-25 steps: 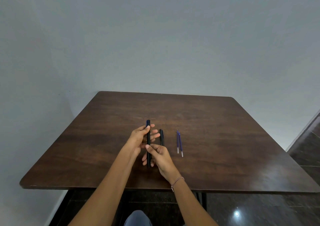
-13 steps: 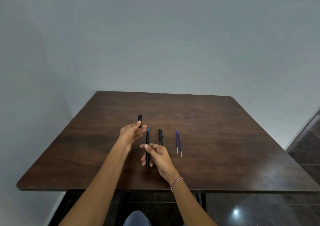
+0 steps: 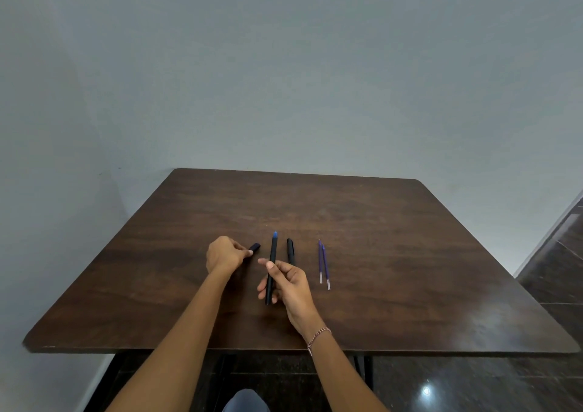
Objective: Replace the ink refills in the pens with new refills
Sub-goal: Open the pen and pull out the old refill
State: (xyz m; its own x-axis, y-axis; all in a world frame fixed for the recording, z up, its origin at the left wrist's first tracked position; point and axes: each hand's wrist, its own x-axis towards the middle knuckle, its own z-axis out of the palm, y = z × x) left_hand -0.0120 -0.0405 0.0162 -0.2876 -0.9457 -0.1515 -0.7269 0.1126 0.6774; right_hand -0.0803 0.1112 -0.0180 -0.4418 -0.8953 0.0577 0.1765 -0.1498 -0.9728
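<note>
My right hand (image 3: 288, 285) grips an uncapped black pen (image 3: 272, 263) by its lower half, blue tip pointing away from me. To its left, my left hand (image 3: 224, 254) pinches the pen's black cap (image 3: 255, 247) low over the table. A second black pen (image 3: 290, 250), capped, lies on the wood just right of the held one, partly behind my right fingers. Two thin purple refills (image 3: 323, 265) lie side by side further right.
The dark wooden table (image 3: 410, 254) stands against a plain grey wall. A dark tiled floor shows at the right and below the front edge. My knee shows under the table at the bottom.
My left hand pulled the cap off the pen, carried it up and left, then brought it down beside the pen. The right hand kept hold of the pen body.
</note>
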